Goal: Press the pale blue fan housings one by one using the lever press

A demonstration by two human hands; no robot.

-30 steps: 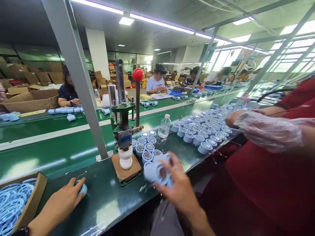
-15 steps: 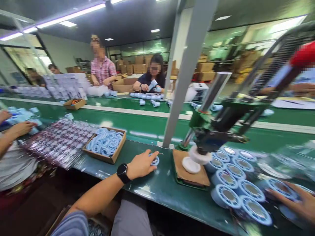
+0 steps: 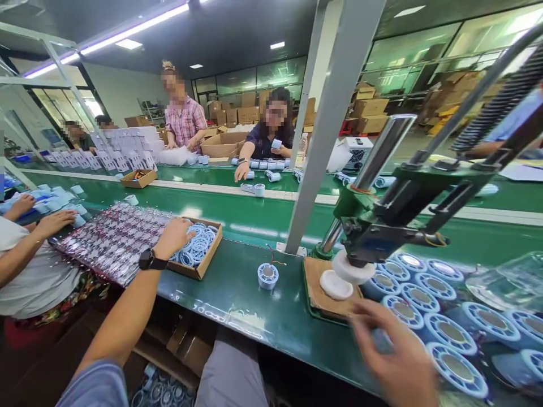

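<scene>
My left hand (image 3: 173,237), with a black watch on the wrist, is over the cardboard box (image 3: 202,272) of light-blue plastic rings (image 3: 198,244). Its fingertips are among or just above the rings, and their grip is hidden. Alone on the bench stands a round light-blue housing (image 3: 268,277) with a grey disc in its top and thin red wires behind. My right hand (image 3: 396,353) is smeared by motion in front of the press base, covering part of a blue housing; whether it grips that is unclear. More such housings (image 3: 450,334) are grouped at the right.
A green lever press (image 3: 373,240) with white round pads (image 3: 336,284) stands on a brown board. A grey post (image 3: 316,141) rises behind the bench. Rows of wired metallic parts (image 3: 114,243) lie left, beside a co-worker's hands (image 3: 55,223). Clear plastic (image 3: 509,280) lies right.
My left hand has let go of the housing on the bench and moved left to the box of rings. My right hand has swung left from the far-right housings toward the press.
</scene>
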